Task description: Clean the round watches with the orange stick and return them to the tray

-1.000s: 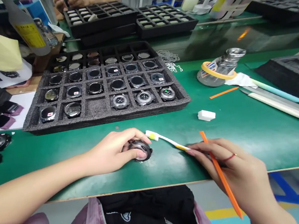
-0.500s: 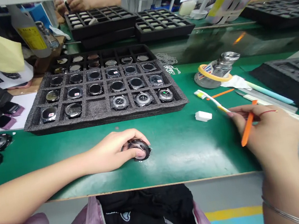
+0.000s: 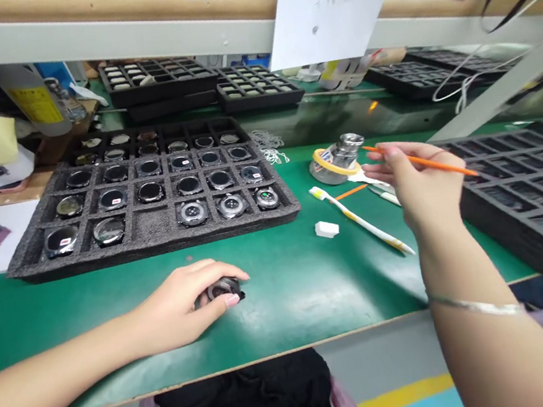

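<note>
Head view: pinching watch case [image 3: 223, 288] in left hand [image 3: 189, 304], orange stick [image 3: 441, 165] in right hand [image 3: 417, 179]; judged mid-work, with remainder unclear, watch case outside foam tray [image 3: 157, 251] beyond left grip, toothbrush [image 3: 362, 220] left of right grip.

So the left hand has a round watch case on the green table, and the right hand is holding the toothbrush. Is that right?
Not quite: the right hand holds an orange stick. The toothbrush lies on the green table, as the head view shows. The left hand does have the round watch case.
</note>
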Available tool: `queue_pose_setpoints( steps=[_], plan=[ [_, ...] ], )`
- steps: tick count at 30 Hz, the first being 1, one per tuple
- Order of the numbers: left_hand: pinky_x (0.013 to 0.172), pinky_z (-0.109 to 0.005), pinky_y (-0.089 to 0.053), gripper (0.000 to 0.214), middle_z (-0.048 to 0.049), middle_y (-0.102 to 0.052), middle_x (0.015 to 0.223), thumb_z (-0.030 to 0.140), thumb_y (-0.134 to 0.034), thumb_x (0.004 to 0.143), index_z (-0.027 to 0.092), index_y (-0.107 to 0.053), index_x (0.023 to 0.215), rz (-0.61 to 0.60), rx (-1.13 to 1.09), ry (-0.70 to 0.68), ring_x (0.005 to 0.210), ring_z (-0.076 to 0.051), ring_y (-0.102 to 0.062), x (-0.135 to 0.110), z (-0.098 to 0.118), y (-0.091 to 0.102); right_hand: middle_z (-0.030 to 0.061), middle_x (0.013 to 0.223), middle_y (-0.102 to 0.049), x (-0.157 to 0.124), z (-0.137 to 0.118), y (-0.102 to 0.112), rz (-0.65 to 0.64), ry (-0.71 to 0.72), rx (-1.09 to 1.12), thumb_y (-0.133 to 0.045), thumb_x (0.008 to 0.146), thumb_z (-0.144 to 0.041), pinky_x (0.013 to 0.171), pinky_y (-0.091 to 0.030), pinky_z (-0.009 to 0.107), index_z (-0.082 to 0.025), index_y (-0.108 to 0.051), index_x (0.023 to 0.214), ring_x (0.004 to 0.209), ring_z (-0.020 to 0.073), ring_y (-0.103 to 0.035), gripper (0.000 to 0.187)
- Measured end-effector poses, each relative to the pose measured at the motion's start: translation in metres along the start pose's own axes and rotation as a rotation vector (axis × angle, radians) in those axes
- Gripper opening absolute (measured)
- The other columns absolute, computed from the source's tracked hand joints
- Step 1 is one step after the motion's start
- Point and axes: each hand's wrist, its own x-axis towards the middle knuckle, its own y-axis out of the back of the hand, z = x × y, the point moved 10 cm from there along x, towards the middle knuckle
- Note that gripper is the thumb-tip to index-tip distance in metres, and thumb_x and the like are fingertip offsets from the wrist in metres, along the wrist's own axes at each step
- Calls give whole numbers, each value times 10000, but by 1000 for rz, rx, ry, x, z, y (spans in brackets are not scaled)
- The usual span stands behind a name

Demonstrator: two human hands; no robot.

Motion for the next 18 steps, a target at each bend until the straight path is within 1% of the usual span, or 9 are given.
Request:
queue_pose_setpoints(
  steps=[3,5,8,11,13,15,16,17,18],
  plan=[
    [910,-351,-523,376,-56,-732,1218,464,-596,998,277,-666,1317,5,-28,17,1052,-235,-686,-1,-3,1,57,638,-733,35,6,-13,-41,-7,-4,-614,930,-161,581,-535,241,-63,-703,786,533,122,-721,196],
    [933,-350,-520,366,-51,-745,1204,464,-536,1029,279,-679,1310,13,-37,-5,1053,-226,-688,0,-2,4,5,585,-689,46,7,-20,-56,-16,-38,-636,934,-120,575,-545,215,-62,-692,742,512,97,-695,208],
    [889,-318,-521,332,-42,-772,1129,376,-507,1041,271,-699,1290,-12,-21,30,1001,-204,-693,4,-6,4,-48,600,-668,53,5,-25,-63,-47,-105,-696,921,-61,572,-588,199,-77,-689,755,512,70,-670,167],
    [814,-296,-525,383,-36,-779,1100,357,-620,976,265,-671,1344,-26,-51,128,926,-198,-701,6,-15,4,3,597,-690,42,-11,-25,-64,-59,-131,-695,875,-37,623,-586,257,-45,-714,739,516,97,-679,137],
    [809,-292,-526,374,-44,-784,1096,356,-649,956,243,-688,1310,-28,-89,155,928,-201,-712,7,-18,3,44,629,-720,16,-29,-26,-68,-27,-106,-683,862,-57,672,-580,295,-39,-723,757,564,122,-708,113],
    [789,-278,-522,300,-49,-790,1067,345,-661,943,215,-725,1207,-34,-114,145,922,-199,-721,7,-17,2,51,708,-760,-29,-50,-29,-101,36,-46,-681,894,-115,719,-597,294,-93,-706,805,656,140,-751,95],
    [771,-269,-518,264,-46,-793,1040,337,-666,937,205,-734,1155,-35,-123,138,901,-192,-722,7,-15,2,40,706,-762,-57,-59,-32,-141,64,-13,-698,900,-146,704,-608,282,-128,-683,799,656,143,-757,103],
    [753,-260,-513,239,-41,-794,1009,329,-673,931,199,-734,1122,-32,-133,134,871,-182,-721,8,-14,3,17,684,-755,-87,-69,-39,-229,105,36,-708,902,-160,680,-618,263,-161,-664,792,630,137,-752,118],
    [739,-252,-508,224,-35,-793,982,319,-681,924,195,-732,1103,-28,-142,135,844,-173,-716,8,-14,3,2,671,-751,-121,-83,-50,-371,189,137,-702,913,-174,648,-628,253,-183,-670,858,616,141,-753,64]
  ],
)
